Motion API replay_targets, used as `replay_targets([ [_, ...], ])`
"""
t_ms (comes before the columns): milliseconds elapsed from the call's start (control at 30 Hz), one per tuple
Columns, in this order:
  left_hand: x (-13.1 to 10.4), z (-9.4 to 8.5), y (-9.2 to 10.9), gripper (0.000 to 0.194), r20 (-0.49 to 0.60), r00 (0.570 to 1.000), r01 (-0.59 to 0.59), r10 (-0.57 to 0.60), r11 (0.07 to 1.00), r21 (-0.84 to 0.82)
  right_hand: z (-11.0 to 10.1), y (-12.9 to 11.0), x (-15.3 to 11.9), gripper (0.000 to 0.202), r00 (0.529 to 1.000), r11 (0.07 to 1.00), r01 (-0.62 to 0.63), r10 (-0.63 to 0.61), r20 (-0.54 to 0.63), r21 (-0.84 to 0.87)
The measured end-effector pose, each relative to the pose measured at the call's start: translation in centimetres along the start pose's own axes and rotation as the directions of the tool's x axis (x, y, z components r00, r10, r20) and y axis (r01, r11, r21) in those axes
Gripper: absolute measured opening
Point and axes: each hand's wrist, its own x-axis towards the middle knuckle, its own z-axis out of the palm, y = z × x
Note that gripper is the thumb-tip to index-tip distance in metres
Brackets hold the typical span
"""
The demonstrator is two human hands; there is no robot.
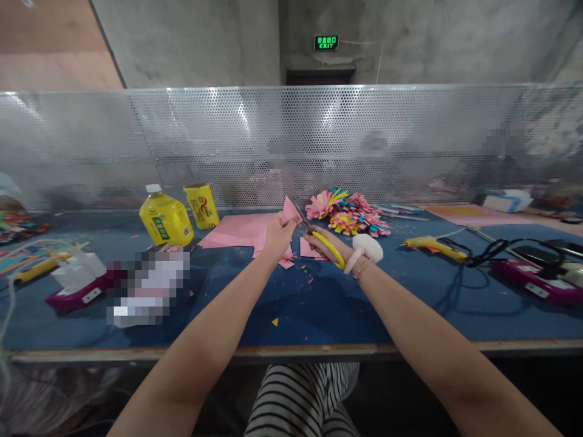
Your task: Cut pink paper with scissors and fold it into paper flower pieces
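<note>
Pinched in my left hand [279, 233] is a folded piece of pink paper [289, 210], its pointed tip upward. My right hand [321, 238] grips a pair of scissors [334, 249] with yellow handles, and the blades reach the right edge of the folded paper. How far the blades are apart is too small to tell. Pink paper sheets [232, 230] lie flat behind and left of my left hand, with cut pieces under both hands. Just beyond my right hand sits a pile of fringed paper flowers [350, 212] in pink, yellow and blue.
At left stand a yellow bottle [166, 217] and a yellow can [201, 206]. Purple power strips [84, 295] lie at both sides. A yellow glue gun [435, 246] with a black cord rests at right. A perforated metal panel [209, 139] closes the back of the blue table [346, 315].
</note>
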Motion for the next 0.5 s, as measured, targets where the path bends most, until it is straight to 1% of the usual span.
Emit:
replay_targets([
  [233,0.36,0.04,-0.50,0.015,0.014,0.999,0.031,-0.031,0.999,-0.030,0.19,0.00,-0.10,0.026,1.000,0.999,0.008,-0.008,0.002,0.043],
  [500,0.21,0.10,-0.15,0.015,0.012,0.997,0.083,-0.082,0.993,-0.088,0.12,-0.05,0.13,0.023,0.999,0.998,-0.014,0.011,-0.046,-0.065],
])
